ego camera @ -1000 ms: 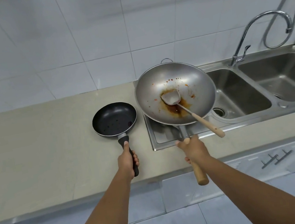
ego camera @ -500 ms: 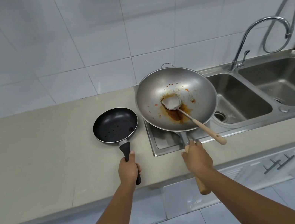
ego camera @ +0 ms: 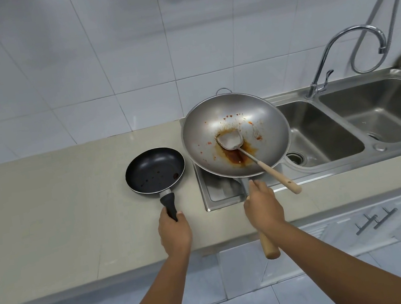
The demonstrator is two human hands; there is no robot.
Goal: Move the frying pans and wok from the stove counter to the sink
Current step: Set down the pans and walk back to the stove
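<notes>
On the beige counter (ego camera: 46,217), in the head view, a small black frying pan (ego camera: 155,169) sat flat just left of the steel sink (ego camera: 323,131), its black handle pointing toward the person. The left hand (ego camera: 175,231) was wrapped around the near end of that handle, fingers curled closed on it. Just beside the pan, without clearly touching it, a large steel wok (ego camera: 236,135) was over the sink's left drainboard section, its rim overlapping the nearest basin; whether it rested on the steel or was held just above it could not be told. Brown sauce and red flecks stained its bowl, and a metal spatula (ego camera: 247,152) with a wooden grip lay inside, the grip sticking out over the front rim. The right hand (ego camera: 263,206) was closed on the wok's long wooden handle, whose end showed below the wrist, past the counter edge. A curved chrome faucet (ego camera: 332,58) stood behind the 2 basins. Both forearms reached in from the bottom of the frame.
</notes>
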